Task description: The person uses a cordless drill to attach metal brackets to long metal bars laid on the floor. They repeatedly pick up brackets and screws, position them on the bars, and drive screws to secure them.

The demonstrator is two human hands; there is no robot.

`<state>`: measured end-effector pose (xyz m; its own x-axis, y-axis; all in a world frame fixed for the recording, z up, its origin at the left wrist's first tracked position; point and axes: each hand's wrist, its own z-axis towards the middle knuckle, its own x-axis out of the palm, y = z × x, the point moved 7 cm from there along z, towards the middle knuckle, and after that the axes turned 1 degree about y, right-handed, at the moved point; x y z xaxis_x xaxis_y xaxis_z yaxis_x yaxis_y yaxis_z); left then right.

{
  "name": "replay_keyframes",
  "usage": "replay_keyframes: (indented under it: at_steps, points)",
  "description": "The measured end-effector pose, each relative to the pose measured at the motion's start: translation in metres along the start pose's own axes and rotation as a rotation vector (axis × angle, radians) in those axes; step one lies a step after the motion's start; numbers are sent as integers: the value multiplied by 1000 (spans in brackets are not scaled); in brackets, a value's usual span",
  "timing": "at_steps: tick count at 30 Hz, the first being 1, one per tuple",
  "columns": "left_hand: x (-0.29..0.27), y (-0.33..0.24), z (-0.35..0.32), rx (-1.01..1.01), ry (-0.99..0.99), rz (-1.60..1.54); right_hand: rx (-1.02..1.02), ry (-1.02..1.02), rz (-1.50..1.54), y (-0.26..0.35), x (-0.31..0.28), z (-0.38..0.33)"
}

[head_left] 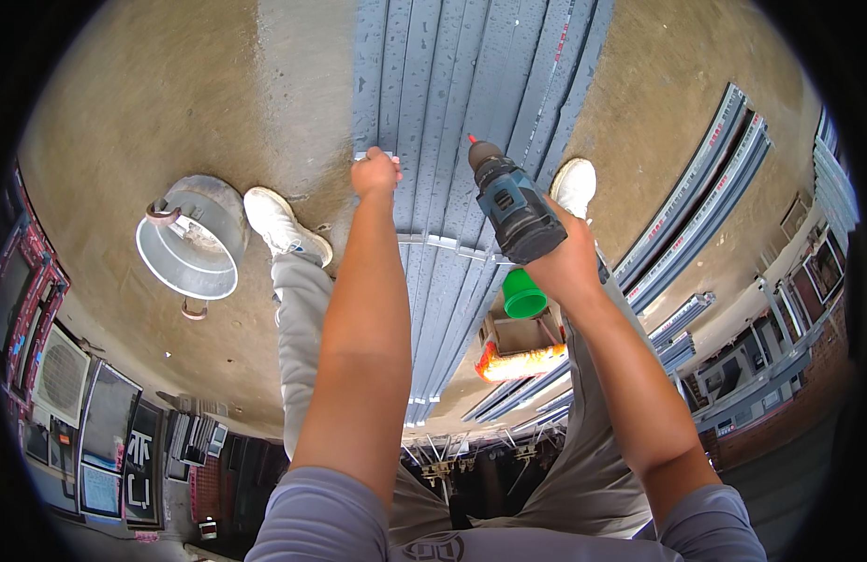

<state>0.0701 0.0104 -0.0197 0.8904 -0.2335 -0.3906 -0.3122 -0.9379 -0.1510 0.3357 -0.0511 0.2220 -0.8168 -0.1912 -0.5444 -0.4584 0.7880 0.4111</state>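
**Lavender sleeves (pixel 326 515) up close, a drill (pixel 513 208) aimed away over long grey strips (pixel 443 103)**

Bare forearms (pixel 363 309) reach out from the sleeves, set apart so the strips show between them. The right hand (pixel 566 255) is wrapped around the drill's grip, fingers mostly hidden by the tool; it points away from the wearer, probably to keep the red-tipped bit (pixel 472 139) facing the work. The bit appears over the strips, but whether it touches one cannot be told.

Beyond, the left hand (pixel 375 175) is curled nearly into a fist at the strips' left edge, perhaps to steady that side. A small pale piece (pixel 360 155) shows beside it; whether the fingers grip it is unclear.

The strips lie side by side, running between two white shoes (pixel 282 220), a stance that seems suited to reaching both edges. A thin pale band (pixel 443 242) crosses them.

Beside the left shoe sits a metal pot (pixel 141 258) with brown handles. On the strips' right is a green bucket (pixel 524 298), likely placed for easy reach, with an orange-and-white object (pixel 520 363) near it. Farther right, bundled profiles (pixel 696 201) lie on the floor (pixel 639 103); framed panels (pixel 110 417) stand at the far lower left.
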Motion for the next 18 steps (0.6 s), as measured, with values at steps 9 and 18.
replay_keyframes:
  at_steps: [9,18]
  points:
    - [-2,20,4,93,29,78,-29,18,-45,2,3,3]
    - [12,110,-79,465,142,554,-38,-19,89,-16,-8,18]
